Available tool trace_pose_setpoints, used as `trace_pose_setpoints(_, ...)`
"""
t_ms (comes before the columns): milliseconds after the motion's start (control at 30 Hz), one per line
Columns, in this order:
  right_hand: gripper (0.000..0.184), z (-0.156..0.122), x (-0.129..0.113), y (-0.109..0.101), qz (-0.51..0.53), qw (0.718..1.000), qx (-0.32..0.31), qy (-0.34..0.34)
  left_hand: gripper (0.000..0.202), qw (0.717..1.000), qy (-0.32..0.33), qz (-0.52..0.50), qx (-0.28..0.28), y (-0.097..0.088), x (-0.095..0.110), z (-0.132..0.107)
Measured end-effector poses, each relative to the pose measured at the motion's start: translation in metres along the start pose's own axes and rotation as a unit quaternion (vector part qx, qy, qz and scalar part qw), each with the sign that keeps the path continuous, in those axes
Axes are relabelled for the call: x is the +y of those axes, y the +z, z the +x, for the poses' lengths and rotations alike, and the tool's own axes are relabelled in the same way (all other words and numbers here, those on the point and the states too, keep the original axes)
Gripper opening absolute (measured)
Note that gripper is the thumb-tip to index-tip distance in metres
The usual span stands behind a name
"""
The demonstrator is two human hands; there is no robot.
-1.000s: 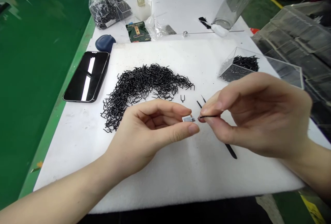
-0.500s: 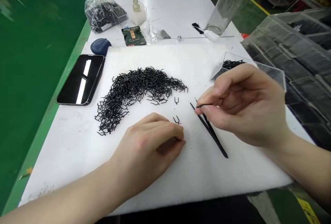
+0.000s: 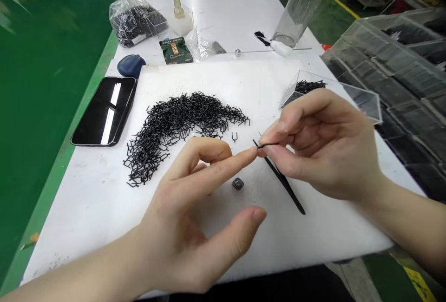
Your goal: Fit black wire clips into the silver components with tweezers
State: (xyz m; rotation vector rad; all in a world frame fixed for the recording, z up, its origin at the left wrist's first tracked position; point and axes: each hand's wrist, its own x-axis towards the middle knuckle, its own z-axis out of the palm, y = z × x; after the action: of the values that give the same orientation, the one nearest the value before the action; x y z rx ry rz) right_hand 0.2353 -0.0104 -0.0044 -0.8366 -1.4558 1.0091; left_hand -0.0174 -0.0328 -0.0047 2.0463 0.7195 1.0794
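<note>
Between the thumb and fingertips of my right hand point(image 3: 313, 144) is a thin black piece point(image 3: 269, 144), its kind too small to make out. My left hand point(image 3: 205, 200) has its thumb and index finger spread wide, and the index fingertip touches the end of that piece. Below this finger a small dark square block point(image 3: 238, 183) lies on the white board point(image 3: 278, 241). Black tweezers point(image 3: 286, 183) rest under my right hand, their tips partly hidden. One loose black Y-shaped part point(image 3: 234, 137) lies beside the curved pile of such parts point(image 3: 181, 118).
A phone point(image 3: 104, 111) and a blue rounded object point(image 3: 131, 65) lie at the left. Behind are a bag of black parts point(image 3: 134, 23), a small bottle point(image 3: 179, 8) and a green packet point(image 3: 176, 51). A clear tray point(image 3: 362, 102) and clear cylinder point(image 3: 296, 9) stand right.
My left hand has opened its thumb and index finger, and the index finger has reached right to my right fingertips. The dark square block now shows on the board. The right hand keeps its pinch.
</note>
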Motion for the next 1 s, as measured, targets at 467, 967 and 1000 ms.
trace_pose_setpoints(467, 0.039, 0.0, 0.002, 0.0, -0.009, 1.0, 0.006, -0.007, 0.067, 0.999, -0.019, -0.042, -0.007, 0.002, -0.002, 0.0)
trace_pose_setpoints(967, 0.037, 0.002, -0.006, -0.002, -0.034, 0.999, 0.0, 0.015, 0.085, 0.999, -0.029, -0.026, -0.033, -0.009, -0.009, 0.005)
trace_pose_setpoints(1000, 0.037, 0.002, -0.007, -0.002, -0.033, 0.999, -0.003, 0.017, 0.085, 0.999, -0.028, -0.026, -0.033, -0.009, -0.009, 0.005)
